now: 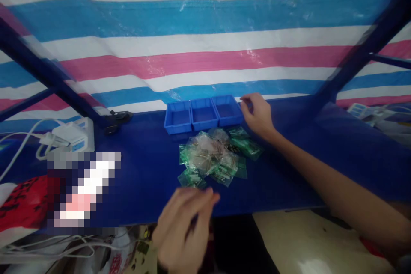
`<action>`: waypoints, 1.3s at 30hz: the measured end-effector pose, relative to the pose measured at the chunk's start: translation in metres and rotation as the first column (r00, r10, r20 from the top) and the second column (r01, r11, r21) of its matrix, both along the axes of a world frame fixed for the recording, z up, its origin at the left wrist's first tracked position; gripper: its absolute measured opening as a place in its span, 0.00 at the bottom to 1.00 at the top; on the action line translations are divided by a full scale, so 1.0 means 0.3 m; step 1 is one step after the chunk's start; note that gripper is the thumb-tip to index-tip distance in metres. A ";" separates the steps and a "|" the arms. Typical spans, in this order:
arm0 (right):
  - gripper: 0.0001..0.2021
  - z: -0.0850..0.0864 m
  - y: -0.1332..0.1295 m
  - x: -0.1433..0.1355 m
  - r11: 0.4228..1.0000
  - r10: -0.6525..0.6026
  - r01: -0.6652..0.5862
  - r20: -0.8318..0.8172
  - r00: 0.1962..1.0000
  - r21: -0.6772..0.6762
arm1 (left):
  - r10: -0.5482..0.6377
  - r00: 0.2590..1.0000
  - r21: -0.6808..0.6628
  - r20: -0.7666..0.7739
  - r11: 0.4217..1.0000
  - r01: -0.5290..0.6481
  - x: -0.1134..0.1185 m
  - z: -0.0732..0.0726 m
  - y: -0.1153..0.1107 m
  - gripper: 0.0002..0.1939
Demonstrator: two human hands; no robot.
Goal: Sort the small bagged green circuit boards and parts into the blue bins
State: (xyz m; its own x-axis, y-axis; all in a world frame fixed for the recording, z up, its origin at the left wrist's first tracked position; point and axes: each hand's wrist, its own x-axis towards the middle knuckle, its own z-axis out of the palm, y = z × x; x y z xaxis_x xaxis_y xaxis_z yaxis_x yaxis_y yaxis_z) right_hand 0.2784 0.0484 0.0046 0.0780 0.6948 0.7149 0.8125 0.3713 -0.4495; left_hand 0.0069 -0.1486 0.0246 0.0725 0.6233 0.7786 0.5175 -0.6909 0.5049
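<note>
Three small blue bins [204, 126] stand side by side in a row. My right hand [258, 113] is at the right end of the row, its curved fingers and thumb apart beside the rim of the right bin [231, 120]. Whether the fingertips touch that rim I cannot tell. In front of the bins lies a heap of clear and green plastic bags [208, 154] with small metal-looking parts inside. My left hand [184, 227], blurred, is above the table's front edge, just nearer to me than the heap. Its thumb and forefinger come together at the tips; anything between them is too blurred to make out.
The bins stand on a blue table [144, 180] before a striped plastic sheet [205, 17]. Black scissors [117, 120] lie at the back left, near a white power strip [85, 135] with cables. A red bag [28, 203] sits at the left edge. Blue frame posts rise on both sides.
</note>
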 end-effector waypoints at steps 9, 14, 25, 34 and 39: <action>0.12 0.024 -0.128 -0.145 0.813 0.581 -0.524 0.286 0.762 -0.255 | 0.110 0.949 -0.279 -0.296 0.940 -0.196 -0.013 0.014 0.416 0.05; 0.11 0.006 -0.140 -0.182 0.747 0.664 -0.608 0.341 0.666 -0.267 | 0.015 0.798 -0.340 -0.603 0.900 -0.274 -0.009 -0.001 0.462 0.14; 0.11 0.005 -0.154 -0.196 0.778 0.619 -0.579 0.454 0.641 -0.242 | -0.082 0.897 -0.358 -0.434 0.930 -0.088 -0.047 0.035 0.515 0.06; 0.22 -0.016 -0.161 -0.195 0.846 0.531 -0.515 0.293 0.795 -0.138 | -0.180 0.977 -0.380 -0.112 0.916 0.126 -0.007 0.015 0.493 0.05; 0.16 -0.025 -0.164 -0.200 0.843 0.523 -0.535 0.322 0.789 -0.057 | -0.239 0.971 -0.422 -0.006 0.881 0.214 0.017 -0.007 0.473 0.07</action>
